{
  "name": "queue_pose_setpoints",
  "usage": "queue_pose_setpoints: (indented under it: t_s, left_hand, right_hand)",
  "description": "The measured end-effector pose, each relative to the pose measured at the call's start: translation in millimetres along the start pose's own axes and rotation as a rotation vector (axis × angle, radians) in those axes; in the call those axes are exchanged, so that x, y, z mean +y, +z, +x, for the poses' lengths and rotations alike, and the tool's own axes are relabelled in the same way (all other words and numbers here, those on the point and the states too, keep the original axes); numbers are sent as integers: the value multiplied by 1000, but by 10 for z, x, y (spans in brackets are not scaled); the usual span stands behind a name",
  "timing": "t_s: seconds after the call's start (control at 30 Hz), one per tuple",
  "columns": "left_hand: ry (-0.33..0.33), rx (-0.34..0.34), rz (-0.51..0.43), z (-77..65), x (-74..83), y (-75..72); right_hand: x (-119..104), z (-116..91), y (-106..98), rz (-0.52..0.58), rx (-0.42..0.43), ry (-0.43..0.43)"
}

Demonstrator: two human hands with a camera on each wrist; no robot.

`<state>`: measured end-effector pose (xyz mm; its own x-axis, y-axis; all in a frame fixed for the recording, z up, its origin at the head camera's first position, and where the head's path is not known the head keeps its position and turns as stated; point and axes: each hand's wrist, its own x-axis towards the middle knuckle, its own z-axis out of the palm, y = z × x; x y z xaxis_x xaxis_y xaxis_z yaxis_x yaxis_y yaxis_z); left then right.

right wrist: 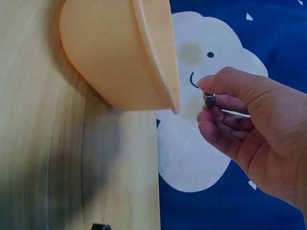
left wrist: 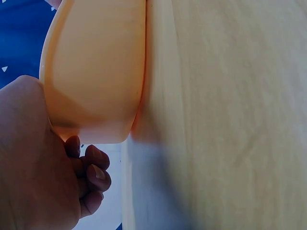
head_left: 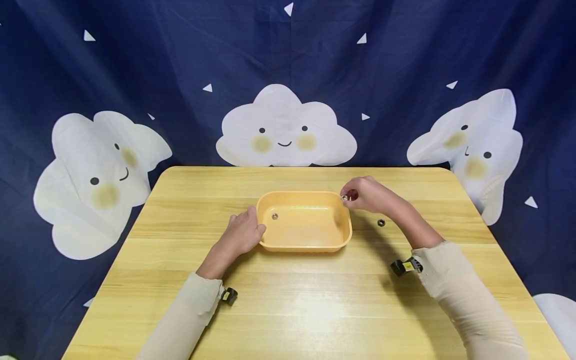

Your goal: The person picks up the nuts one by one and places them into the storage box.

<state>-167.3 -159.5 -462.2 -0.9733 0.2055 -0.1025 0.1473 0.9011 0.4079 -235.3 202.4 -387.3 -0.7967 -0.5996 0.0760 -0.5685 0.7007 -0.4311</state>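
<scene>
A shallow orange plastic tray (head_left: 304,247) stands on the table. My left hand (head_left: 243,231) grips its left end, thumb at the rim; in the left wrist view the fingers (left wrist: 97,177) curl beneath the edge. Above the tray's back right corner, my right hand (head_left: 370,195) pinches a small metal hex nut (right wrist: 209,100) between thumb and fingertips. One nut (head_left: 275,216) lies inside the tray, toward its left end. Another, darker nut (head_left: 381,222) rests on the table right of the tray, under the right forearm's side.
The light wood table (head_left: 288,300) reaches back to a dark blue curtain (head_left: 387,65) printed with white clouds. A small black camera (head_left: 400,267) is strapped at the right wrist and another camera (head_left: 229,296) at the left, both above the tabletop.
</scene>
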Motion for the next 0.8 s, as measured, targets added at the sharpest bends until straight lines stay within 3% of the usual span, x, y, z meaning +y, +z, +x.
queue_pose_setpoints:
  t_s: [0.27,0.8]
  left_hand:
    - [5,11,5,-1,-9,0]
    - [13,14,17,-1,-14,11]
  right_hand:
    - [-99,124,77,-11,13,-37]
    - [-347,376,273,-6,-62,-90]
